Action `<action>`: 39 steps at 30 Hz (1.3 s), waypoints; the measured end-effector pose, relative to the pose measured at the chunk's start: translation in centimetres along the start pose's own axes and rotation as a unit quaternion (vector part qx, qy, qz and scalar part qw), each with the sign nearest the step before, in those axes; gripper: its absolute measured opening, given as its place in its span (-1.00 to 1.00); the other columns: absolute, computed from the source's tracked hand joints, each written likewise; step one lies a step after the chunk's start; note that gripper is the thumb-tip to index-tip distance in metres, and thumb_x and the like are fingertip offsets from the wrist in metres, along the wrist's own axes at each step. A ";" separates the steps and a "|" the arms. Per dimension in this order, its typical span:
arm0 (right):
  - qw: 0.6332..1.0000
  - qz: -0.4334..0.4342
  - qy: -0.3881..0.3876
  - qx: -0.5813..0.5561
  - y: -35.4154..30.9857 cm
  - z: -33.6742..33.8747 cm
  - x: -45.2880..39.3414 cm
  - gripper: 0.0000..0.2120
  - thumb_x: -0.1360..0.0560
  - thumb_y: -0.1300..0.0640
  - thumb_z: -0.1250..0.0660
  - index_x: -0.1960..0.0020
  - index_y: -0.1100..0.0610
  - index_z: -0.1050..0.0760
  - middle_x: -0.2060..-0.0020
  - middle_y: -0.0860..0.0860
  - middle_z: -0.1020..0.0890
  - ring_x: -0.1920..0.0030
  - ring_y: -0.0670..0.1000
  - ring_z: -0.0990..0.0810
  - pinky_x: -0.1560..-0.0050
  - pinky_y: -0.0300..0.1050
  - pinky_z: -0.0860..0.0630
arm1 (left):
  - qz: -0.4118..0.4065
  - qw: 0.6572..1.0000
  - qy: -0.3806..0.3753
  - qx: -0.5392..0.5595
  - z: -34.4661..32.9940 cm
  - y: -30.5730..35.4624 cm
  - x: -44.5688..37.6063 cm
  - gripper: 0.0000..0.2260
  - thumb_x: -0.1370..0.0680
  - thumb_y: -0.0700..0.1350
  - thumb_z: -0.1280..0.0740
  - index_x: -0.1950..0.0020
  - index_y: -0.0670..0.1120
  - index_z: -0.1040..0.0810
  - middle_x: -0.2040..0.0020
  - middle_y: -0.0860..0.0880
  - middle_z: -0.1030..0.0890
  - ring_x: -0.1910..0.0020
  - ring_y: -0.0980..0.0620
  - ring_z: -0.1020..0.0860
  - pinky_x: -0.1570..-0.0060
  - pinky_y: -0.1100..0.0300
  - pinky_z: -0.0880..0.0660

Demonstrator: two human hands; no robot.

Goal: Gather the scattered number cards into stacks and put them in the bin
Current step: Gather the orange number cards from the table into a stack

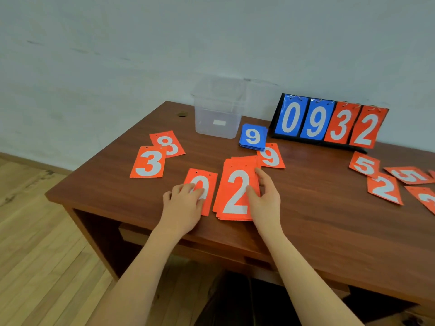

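— Where are the cards found?

— A loose orange stack (236,194) topped by a white 2 is seen near the front edge of the desk (317,231). Its right edge is held by the right hand (264,196), the thumb laid on the face and the fingers curled along the side — a pinching grip. Just left of it, an orange 0 card (208,184) is pressed flat under the left hand (182,205), whose fingers are laid out nearly straight on top; nothing is pinched there.

— And the others?

— An orange 3 card (148,162) is overlapped at its upper right corner by an orange 8 card (168,143), both well left of the stack. An orange 9 card (271,157) is tucked partly under the stack's far right corner, and a small blue stack (253,136) showing a 9 is set touching the top of that card. More orange cards are scattered at the right: a 5 card (363,164), a 2 card (384,188) and another 5 card (410,176), with one more cut off by the frame.

— Where is the bin?

— A clear plastic bin (219,109) is stood at the back of the desk, beside the blue stack. No cards can be made out inside it. A flip scoreboard (329,122) reading 0932 is propped to its right.
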State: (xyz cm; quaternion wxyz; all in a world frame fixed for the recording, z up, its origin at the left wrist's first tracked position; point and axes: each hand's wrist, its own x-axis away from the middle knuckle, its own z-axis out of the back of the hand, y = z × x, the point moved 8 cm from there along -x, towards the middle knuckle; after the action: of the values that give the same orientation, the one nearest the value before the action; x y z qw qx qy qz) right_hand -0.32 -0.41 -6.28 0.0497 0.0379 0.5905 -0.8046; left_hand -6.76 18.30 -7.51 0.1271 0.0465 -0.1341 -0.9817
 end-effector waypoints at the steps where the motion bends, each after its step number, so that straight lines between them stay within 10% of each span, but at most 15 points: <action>1: 1.000 0.001 0.008 0.004 0.1 0.4 0.1 -0.55 -0.54 0.21 -0.27 -0.40 -0.02 -0.32 -0.35 -0.05 -0.43 -0.33 -0.03 -0.41 -0.30 0.06 -0.44 | -0.010 1.000 -0.001 0.000 -0.1 0.6 -0.1 -0.64 -0.61 0.03 -0.08 -0.42 0.08 -0.28 -0.45 0.01 -0.25 -0.43 -0.03 -0.16 -0.35 -0.02 -0.15; 9: 0.999 -0.022 0.018 0.022 1.3 2.2 -0.4 -0.55 -0.55 0.19 -0.26 -0.41 -0.02 -0.31 -0.35 -0.04 -0.43 -0.32 -0.02 -0.43 -0.26 0.06 -0.48 | 0.077 0.996 -0.041 0.022 -1.6 1.7 -1.3 -0.39 -0.53 0.24 -0.14 -0.49 0.03 -0.04 -0.52 -0.16 -0.02 -0.49 -0.19 0.02 -0.42 -0.11 0.01; 25: 0.999 -0.029 0.010 0.019 1.3 2.0 -0.4 -0.56 -0.56 0.18 -0.26 -0.41 -0.02 -0.31 -0.36 -0.05 -0.42 -0.31 -0.02 -0.43 -0.22 0.00 -0.51 | 0.118 0.979 -0.024 0.162 0.1 0.1 -2.0 -0.24 -0.38 0.08 -0.46 -0.47 0.06 -0.13 -0.41 -0.12 -0.24 -0.37 -0.13 -0.26 -0.29 -0.05 -0.32; 39: 0.999 -0.016 0.046 -0.006 1.4 2.2 -0.6 -0.57 -0.56 0.18 -0.25 -0.40 -0.05 -0.32 -0.34 -0.04 -0.44 -0.30 -0.02 -0.45 -0.21 0.06 -0.52 | 0.024 0.868 0.279 0.410 6.1 0.1 0.6 -0.65 -0.51 -0.20 -0.33 -0.30 -0.07 -0.47 -0.19 0.02 -0.51 -0.03 0.19 -0.47 0.17 0.63 -0.36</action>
State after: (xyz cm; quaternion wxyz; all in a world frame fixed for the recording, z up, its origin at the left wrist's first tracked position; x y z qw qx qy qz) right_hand 0.41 -2.97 -6.91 0.0097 0.0649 0.5977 -0.7990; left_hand -8.07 19.57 -1.69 0.1522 0.3633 -0.4845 -0.7811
